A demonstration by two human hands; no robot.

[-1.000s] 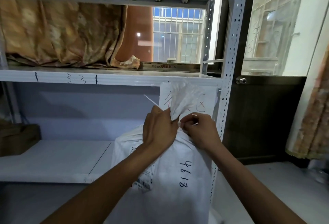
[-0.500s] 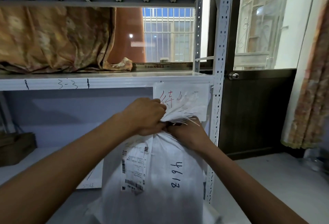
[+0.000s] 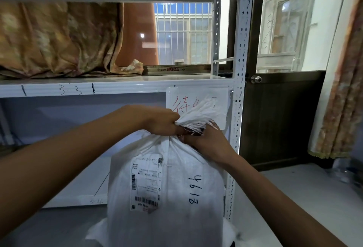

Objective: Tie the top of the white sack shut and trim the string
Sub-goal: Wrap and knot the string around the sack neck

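A white woven sack [image 3: 167, 184] stands upright in front of me, with a shipping label and the handwritten number 4618 on its side. Its frayed top [image 3: 198, 112] is gathered into a bunch that fans up and to the right. My left hand [image 3: 163, 120] grips the gathered neck from the left. My right hand [image 3: 208, 141] is curled against the neck just below the frayed end on the right, fingers pinched at the gather. The string itself is hidden between my fingers; only thin loose strands show near the neck.
A white metal shelf rack [image 3: 117, 87] marked 3-3 stands behind the sack, its perforated upright [image 3: 240, 70] close on the right. A paper sign with red writing [image 3: 196, 101] hangs behind the sack top. A dark door [image 3: 279, 117] and a curtain [image 3: 341, 89] lie to the right.
The sack's frayed top has tipped from upright over to the right. My left hand has shifted on top of the neck and my right hand has dropped below the bunch.
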